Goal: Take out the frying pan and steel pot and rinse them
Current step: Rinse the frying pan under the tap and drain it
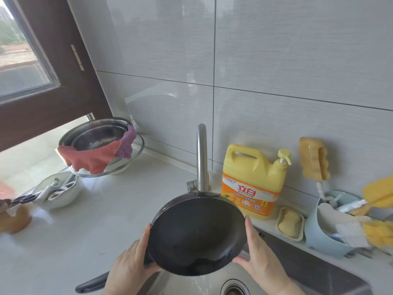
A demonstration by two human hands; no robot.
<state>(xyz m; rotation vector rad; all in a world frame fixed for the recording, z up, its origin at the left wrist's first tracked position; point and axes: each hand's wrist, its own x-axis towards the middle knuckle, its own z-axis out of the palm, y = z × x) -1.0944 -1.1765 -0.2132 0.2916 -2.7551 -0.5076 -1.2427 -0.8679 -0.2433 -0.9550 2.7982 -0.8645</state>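
I hold a black frying pan [196, 235] tilted towards me over the sink [212, 279], just in front of the steel tap [201, 158]. My left hand [129, 265] grips the pan's left rim where the black handle [91, 283] joins, thumb under the edge. My right hand [258, 258] grips the right rim, fingers along the outside. Water runs off the pan's lower edge into the sink. A steel pot [95, 135] sits at the back left inside a glass bowl, with red and purple cloths draped over its rim.
A yellow dish-soap jug [253, 182] stands right of the tap, then a soap dish [290, 223] and a blue caddy [325, 233] with brushes and sponges. A white bowl [57, 192] with utensils and scissors lies on the left of the white counter [95, 226].
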